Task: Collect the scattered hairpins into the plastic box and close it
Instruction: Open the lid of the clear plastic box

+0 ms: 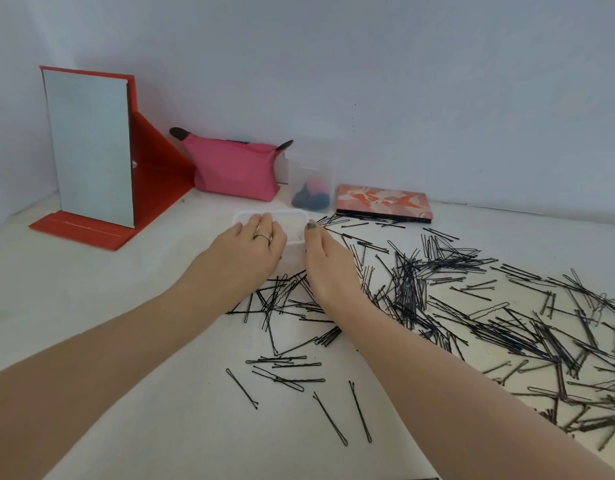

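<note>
The plastic box (292, 216) is set on the white table (91, 289) toward the back, just in front of the far wall, with its pale rim showing behind the fingers; whether a lid is on it cannot be told. It is held from both sides, which is judged to be for steadying or opening it before any collecting begins. The left hand (245, 249) is laid over the box's left part with fingers curved down onto the rim, a ring visible on 1 finger, and the box appears to be gripped by it. The right hand (328, 261) is placed against the box's right side with the thumb at the rim; its fingers are hidden behind the hand, so its grip cannot be told for certain. The hairpins (437, 299) are spread in a dense dark scatter across the table from just beside the box out to the right edge, with a few loose ones lying nearer the person, and none can be seen inside the box, so the task is judged barely begun. Behind the box, a clear container (313, 174), a pink pouch (235, 168) and a patterned flat case (384, 202) are lined up against the wall, and a red folding mirror (87, 150) is stood at the left.
</note>
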A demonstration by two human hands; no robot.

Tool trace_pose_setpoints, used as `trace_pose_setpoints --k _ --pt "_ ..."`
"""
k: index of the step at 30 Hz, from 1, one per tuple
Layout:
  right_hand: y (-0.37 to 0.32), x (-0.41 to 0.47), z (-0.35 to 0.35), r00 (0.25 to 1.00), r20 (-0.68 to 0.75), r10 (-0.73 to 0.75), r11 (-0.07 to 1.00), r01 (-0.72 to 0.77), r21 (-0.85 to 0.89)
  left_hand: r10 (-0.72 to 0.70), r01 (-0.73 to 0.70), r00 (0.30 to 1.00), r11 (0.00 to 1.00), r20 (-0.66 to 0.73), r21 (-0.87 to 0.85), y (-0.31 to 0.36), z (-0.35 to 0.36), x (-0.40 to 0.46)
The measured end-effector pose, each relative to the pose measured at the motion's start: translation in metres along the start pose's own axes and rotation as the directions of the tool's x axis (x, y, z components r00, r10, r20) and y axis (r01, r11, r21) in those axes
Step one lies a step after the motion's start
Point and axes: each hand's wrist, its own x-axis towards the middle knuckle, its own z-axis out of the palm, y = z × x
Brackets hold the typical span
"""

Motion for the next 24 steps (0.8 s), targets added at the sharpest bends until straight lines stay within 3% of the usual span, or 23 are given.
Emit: trace_pose_setpoints --k 8,24 --pt "-0.001 -0.002 0.001 1.0 0.011 -0.002 0.999 0.003 -0.033 0.084 -0.108 0.988 0.977 0.133 0.184 0.006 0.0 0.007" --pt "-0.004 -0.004 0.002 1.0 -0.009 0.023 0.999 -0.024 -0.047 0.078 -0.103 0.98 0.986 0.183 0.129 0.005 -0.01 0.011"
